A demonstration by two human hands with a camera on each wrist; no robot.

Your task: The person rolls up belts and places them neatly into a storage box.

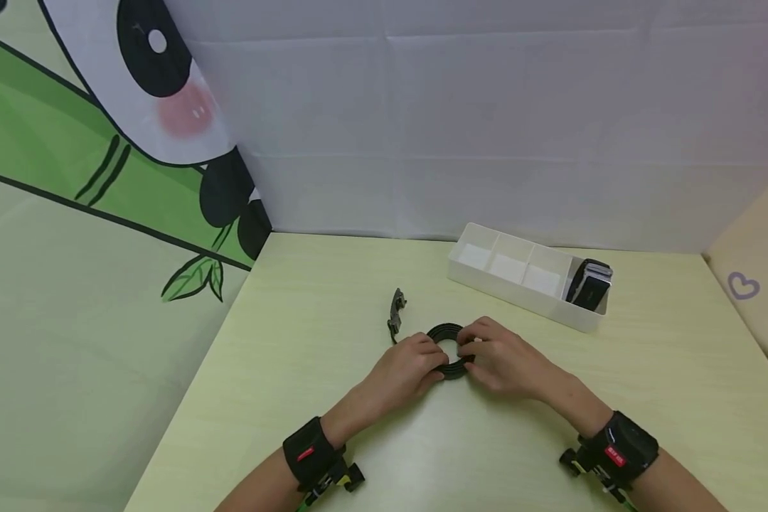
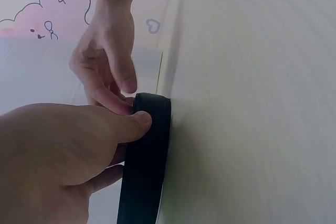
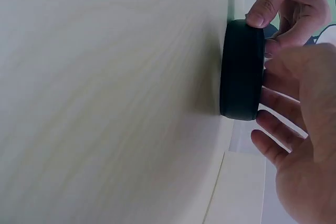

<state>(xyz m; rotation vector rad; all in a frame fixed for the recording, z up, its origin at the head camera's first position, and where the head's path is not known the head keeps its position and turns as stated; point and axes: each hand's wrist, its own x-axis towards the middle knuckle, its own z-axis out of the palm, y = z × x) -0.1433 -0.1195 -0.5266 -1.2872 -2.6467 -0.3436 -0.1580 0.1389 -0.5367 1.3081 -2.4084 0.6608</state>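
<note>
A black belt (image 1: 446, 331) lies coiled into a round roll on the table. Its metal buckle (image 1: 397, 313) sticks out beyond the roll at the far left. My left hand (image 1: 409, 366) pinches the near left side of the roll, its thumb pressed on the outer face in both wrist views. At the roll's right side is my right hand (image 1: 502, 355). Loosely bent, spread fingers (image 3: 283, 103) of that hand touch the roll's upper edge. In the left wrist view the right thumb (image 2: 126, 80) appears apart from the belt (image 2: 144, 166).
Behind and to the right stands a white divided box (image 1: 512, 284). Another black coiled belt (image 1: 590, 284) with a metal buckle sits in its right-end compartment. The pale table (image 1: 333, 277) meets a printed cloth (image 1: 422, 142) at the back.
</note>
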